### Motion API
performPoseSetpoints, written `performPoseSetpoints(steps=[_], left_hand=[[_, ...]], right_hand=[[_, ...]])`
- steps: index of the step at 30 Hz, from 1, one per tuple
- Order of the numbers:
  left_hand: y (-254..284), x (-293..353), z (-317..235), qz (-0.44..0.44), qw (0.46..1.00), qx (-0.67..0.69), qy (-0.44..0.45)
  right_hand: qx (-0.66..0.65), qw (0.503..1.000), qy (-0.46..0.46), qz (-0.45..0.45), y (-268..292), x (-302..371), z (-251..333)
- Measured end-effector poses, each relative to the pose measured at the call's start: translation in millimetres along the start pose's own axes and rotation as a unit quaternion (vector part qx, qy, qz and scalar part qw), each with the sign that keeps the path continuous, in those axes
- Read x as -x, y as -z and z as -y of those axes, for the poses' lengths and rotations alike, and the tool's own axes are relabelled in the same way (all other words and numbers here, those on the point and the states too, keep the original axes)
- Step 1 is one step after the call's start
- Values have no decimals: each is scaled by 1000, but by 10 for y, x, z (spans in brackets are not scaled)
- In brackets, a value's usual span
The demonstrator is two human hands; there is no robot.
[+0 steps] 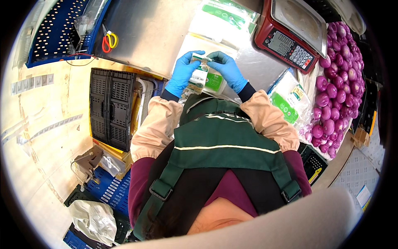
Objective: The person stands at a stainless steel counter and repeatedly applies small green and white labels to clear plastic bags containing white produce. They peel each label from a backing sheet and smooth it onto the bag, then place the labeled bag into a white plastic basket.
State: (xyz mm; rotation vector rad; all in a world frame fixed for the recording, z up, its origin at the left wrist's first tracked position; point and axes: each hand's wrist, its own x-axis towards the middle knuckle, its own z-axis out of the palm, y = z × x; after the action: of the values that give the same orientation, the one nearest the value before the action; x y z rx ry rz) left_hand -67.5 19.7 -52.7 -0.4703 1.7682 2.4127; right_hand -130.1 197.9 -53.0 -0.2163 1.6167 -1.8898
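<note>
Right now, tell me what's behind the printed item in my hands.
Past the printed item, to its right, a green panel shows; whatever lies directly behind can't be seen.

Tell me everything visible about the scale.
The scale has a red body, a silvery metal pan on top, and, at its near end, a grey screen with dark digits beside a keypad. It stands on the metal table, left of the onions. Neither the left hand nor the right hand touches it; the frame crops its far end.

Green-and-white packet [199,76], purple onions [339,89], red scale [286,46]
</note>
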Motion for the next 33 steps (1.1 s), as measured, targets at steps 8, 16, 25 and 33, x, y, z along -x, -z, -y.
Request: performPoseSetpoints(steps=[8,16,25,33], left_hand=[[-1,-19,85,-46,999,-5,25],[47,29,43,-25,996,-23,77],[-9,-193,130,-92,989,2,117],[207,-5,-41,136,964,-96,208]], right_hand=[[-10,1000,-7,-16,-29,2,33],[-18,997,-48,-57,-47,16,60],[166,954,169,-182,46,-172,-74],[477,869,125,42,224,-443,-165]])
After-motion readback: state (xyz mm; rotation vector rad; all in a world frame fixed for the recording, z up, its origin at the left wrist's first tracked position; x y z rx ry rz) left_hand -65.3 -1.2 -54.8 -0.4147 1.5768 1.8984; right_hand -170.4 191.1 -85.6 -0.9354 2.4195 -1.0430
